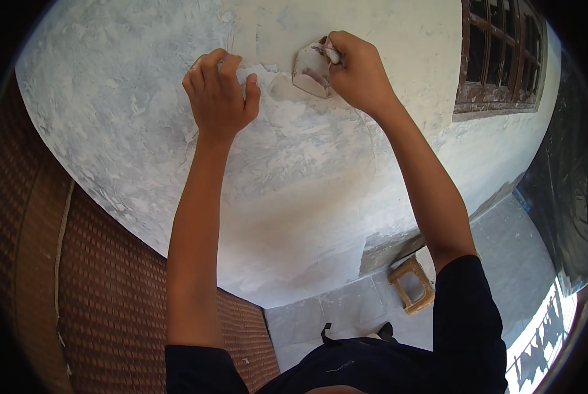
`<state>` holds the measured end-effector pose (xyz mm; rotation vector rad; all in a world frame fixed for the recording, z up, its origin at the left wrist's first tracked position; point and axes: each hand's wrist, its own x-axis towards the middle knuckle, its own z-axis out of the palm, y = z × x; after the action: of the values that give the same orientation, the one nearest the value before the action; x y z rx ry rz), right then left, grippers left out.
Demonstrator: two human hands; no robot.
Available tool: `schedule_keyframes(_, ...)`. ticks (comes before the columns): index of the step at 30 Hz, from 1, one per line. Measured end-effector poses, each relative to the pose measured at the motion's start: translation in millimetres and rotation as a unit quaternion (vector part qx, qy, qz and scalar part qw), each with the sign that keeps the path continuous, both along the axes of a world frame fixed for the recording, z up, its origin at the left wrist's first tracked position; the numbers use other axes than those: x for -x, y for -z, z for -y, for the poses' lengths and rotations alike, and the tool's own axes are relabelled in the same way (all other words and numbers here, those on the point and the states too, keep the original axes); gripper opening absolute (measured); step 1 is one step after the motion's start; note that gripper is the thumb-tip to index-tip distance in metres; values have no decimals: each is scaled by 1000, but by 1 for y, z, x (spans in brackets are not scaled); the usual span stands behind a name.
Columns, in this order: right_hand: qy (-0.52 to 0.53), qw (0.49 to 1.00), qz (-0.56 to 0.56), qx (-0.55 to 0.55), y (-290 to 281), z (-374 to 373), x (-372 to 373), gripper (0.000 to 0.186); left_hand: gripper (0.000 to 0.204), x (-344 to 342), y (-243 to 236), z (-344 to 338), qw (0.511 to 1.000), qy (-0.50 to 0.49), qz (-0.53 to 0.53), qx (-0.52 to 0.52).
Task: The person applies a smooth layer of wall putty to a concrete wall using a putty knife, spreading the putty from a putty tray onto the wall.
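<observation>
My right hand [360, 69] is closed around the handle of a trowel [311, 71]. Its flat blade is smeared with white putty and lies close to or against the wall [294, 210]; contact is hard to make out. To the left, my left hand [220, 95] is held up at the wall with bent fingers and the thumb apart. I see nothing in it, though the palm side is hidden. Between the hands, a patch of putty [282, 87] shows on the wall. Rough, mottled grey-white coating covers the left part of the wall, while the upper right part looks smoother and cream.
A brown framed window [501, 59] is set in the wall at the upper right. Woven brown panelling [110, 282] runs along the left. Below, a wooden stool [412, 285] stands on the grey tiled floor [346, 305]. Dark sheeting [560, 177] hangs at the far right.
</observation>
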<state>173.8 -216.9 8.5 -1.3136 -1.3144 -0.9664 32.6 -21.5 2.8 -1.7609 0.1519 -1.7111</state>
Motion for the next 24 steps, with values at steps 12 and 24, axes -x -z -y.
schedule_keyframes(12, -54, 974, -220, -20, -12, 28, -13, 17, 38, -2, 3, 3, 1000, 4, 5, 8)
schedule_keyframes(24, -68, 991, 67, 94, -19, 7, 1, 16, 39, 0, 2, 5, 1000, 5, 1, 25)
